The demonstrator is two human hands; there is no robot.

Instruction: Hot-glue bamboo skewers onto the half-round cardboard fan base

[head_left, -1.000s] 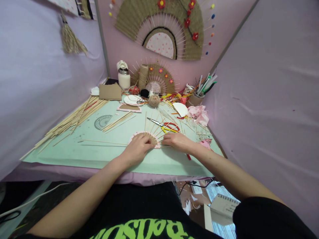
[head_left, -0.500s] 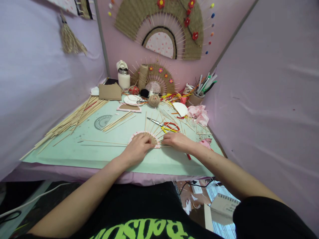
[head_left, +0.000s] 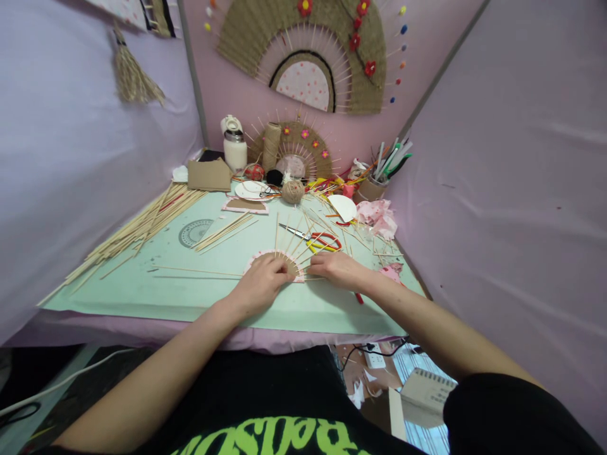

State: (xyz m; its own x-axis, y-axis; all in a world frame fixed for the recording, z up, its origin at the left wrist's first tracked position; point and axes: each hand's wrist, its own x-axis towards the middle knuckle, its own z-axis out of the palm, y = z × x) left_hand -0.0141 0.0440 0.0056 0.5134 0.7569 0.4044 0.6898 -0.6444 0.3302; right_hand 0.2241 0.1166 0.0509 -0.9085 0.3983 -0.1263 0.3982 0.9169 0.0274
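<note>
Two bare forearms (head_left: 190,357) slant inward from the near left and near right over the green table (head_left: 199,294). The left hand (head_left: 263,281) lies palm down across the half-round card (head_left: 296,268) at the table's near middle, fingers bent and close together; whether they grip anything is hidden. Just right of the card, the right hand (head_left: 336,268) curls its fingers nearly closed beside the fanned sticks (head_left: 277,232); I cannot tell whether it pinches one.

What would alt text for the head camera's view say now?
A person's left hand rests on a cardboard semicircle with thin sticks fanning out; the right hand is at the sticks. Scissors lie beyond, and a decorated fan hangs behind.
</note>
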